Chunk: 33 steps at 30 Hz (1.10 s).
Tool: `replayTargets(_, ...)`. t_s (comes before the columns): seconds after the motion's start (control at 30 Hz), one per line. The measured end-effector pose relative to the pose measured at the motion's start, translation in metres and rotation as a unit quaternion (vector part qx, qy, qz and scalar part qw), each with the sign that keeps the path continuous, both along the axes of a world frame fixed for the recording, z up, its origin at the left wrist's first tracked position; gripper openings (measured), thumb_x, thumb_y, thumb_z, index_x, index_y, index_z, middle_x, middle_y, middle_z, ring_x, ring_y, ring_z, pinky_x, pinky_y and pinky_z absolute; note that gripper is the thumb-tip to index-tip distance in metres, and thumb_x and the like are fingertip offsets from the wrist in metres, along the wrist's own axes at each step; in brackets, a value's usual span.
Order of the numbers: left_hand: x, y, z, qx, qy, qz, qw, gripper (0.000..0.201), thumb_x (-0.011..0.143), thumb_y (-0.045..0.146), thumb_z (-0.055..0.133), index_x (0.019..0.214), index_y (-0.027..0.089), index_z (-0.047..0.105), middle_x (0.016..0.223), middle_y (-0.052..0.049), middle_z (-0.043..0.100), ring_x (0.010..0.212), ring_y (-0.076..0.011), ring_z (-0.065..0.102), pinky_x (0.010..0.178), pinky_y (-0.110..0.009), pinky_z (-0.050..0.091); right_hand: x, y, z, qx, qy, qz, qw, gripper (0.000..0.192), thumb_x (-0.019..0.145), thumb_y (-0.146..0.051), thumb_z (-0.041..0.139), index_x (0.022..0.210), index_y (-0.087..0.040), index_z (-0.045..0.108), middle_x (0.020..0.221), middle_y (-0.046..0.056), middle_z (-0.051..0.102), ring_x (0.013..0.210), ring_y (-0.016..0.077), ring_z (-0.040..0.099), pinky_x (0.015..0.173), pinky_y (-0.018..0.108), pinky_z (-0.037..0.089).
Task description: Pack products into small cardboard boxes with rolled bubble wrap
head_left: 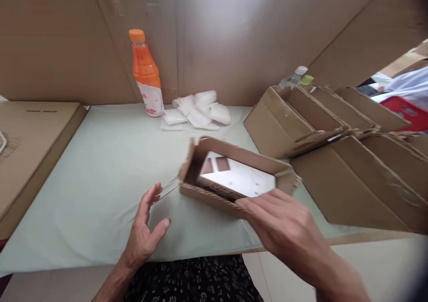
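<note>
My right hand [284, 224] grips the near edge of a shallow open cardboard box [200, 153], tilted above the table, with a white insert [240, 179] showing inside. To its left, my left hand [145, 230] hovers with fingers spread and holds nothing. It sits next to a clear plastic sheet or bag [160, 199] that lies on the pale green table cover [110, 159]; whether the fingers touch the plastic I cannot tell.
An orange bottle [146, 72] stands at the back, with white foam packets [200, 108] beside it. Stacked cardboard trays [334, 132] fill the right side, with bottles behind them. A flat carton [30, 141] lies at left. Cardboard walls enclose the back.
</note>
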<state>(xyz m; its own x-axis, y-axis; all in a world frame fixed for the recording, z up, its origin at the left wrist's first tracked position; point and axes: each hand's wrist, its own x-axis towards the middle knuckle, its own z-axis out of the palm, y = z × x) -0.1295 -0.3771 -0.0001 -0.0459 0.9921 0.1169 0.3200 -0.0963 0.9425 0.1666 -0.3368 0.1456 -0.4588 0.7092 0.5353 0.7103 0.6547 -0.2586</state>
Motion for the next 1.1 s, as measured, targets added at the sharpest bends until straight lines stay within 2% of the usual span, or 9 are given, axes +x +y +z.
replayTargets(0.1,-0.013,-0.013,-0.006,0.009,0.02,0.079,0.997,0.077,0.087,0.042,0.067,0.155,0.03,0.032,0.155,-0.014,0.045,0.139,-0.0349,0.049,0.113,-0.055,0.045,-0.031,0.018,0.005,0.013,-0.035,0.128,0.991,0.016,0.092,-0.019,0.066,0.106,-0.027,0.07,0.089,0.002,0.077,0.079,0.0191,0.072,0.074,0.038,0.054)
replayTargets(0.13,-0.015,-0.016,-0.008,0.004,0.026,0.103,0.994,0.078,0.086,0.043,0.068,0.154,0.029,0.033,0.153,-0.015,0.046,0.138,-0.0354,0.05,0.112,-0.055,0.046,-0.031,0.022,0.003,0.034,-0.01,0.126,0.991,0.021,0.09,-0.021,0.069,0.11,-0.028,0.07,0.1,0.004,0.077,0.089,0.0218,0.072,0.081,0.041,0.054)
replayTargets(0.27,-0.021,-0.019,-0.017,-0.026,0.021,0.173,0.984,0.077,0.084,0.048,0.07,0.149,0.024,0.038,0.141,-0.017,0.055,0.131,-0.0355,0.056,0.109,-0.055,0.048,-0.003,0.028,-0.033,0.073,0.189,-0.05,0.978,0.036,0.085,-0.019,0.072,0.119,-0.032,0.071,0.118,0.006,0.073,0.103,0.0274,0.07,0.09,0.048,0.054)
replayTargets(0.37,-0.022,-0.01,-0.02,-0.038,0.012,0.17,0.985,0.07,0.083,0.048,0.071,0.143,0.024,0.044,0.136,-0.015,0.059,0.133,-0.0338,0.054,0.114,-0.054,0.043,0.014,0.025,-0.077,-0.064,0.249,-0.124,0.958,0.029,0.091,-0.027,0.065,0.12,-0.028,0.069,0.111,0.006,0.074,0.098,0.025,0.071,0.085,0.043,0.058)
replayTargets(0.47,-0.021,0.009,-0.022,-0.057,0.014,0.16,0.985,0.069,0.08,0.053,0.073,0.137,0.021,0.051,0.129,-0.016,0.064,0.134,-0.035,0.053,0.118,-0.054,0.038,0.006,0.024,-0.113,-0.251,0.22,-0.092,0.938,0.039,0.093,-0.042,0.061,0.127,-0.024,0.065,0.11,0.009,0.074,0.089,0.0233,0.071,0.072,0.035,0.059)
replayTargets(0.53,-0.019,0.026,-0.022,-0.082,0.006,0.158,0.984,0.069,0.077,0.057,0.074,0.13,0.018,0.055,0.123,-0.016,0.067,0.13,-0.0364,0.056,0.116,-0.055,0.038,-0.008,0.03,-0.125,-0.314,0.206,-0.066,0.924,0.045,0.09,-0.047,0.062,0.128,-0.023,0.064,0.113,0.011,0.073,0.093,0.0258,0.069,0.071,0.036,0.059)
replayTargets(0.83,-0.012,0.13,-0.012,-0.058,-0.03,0.167,0.984,0.062,0.071,0.052,0.077,0.119,0.018,0.056,0.12,-0.014,0.067,0.117,-0.0317,0.063,0.103,-0.048,0.049,-0.032,0.122,-0.129,-0.315,0.213,-0.047,0.924,0.055,0.084,-0.034,0.061,0.137,-0.022,0.055,0.119,0.011,0.068,0.102,0.0285,0.064,0.079,0.04,0.057)
replayTargets(1.0,-0.004,0.154,-0.033,-0.026,-0.019,0.174,0.984,0.059,0.076,0.053,0.073,0.12,0.018,0.056,0.121,-0.013,0.065,0.121,-0.0318,0.059,0.107,-0.048,0.045,0.0,0.163,-0.143,-0.296,0.205,-0.015,0.933,0.048,0.086,-0.03,0.059,0.134,-0.023,0.06,0.129,0.011,0.067,0.107,0.0264,0.066,0.085,0.04,0.057)
replayTargets(1.1,-0.005,0.152,-0.048,-0.046,-0.005,0.19,0.981,0.061,0.074,0.055,0.076,0.118,0.018,0.057,0.121,-0.014,0.064,0.123,-0.0343,0.057,0.111,-0.052,0.041,0.03,0.197,-0.14,-0.243,0.203,-0.049,0.947,0.037,0.088,-0.031,0.058,0.124,-0.023,0.067,0.134,0.011,0.066,0.121,0.0274,0.063,0.095,0.043,0.054)
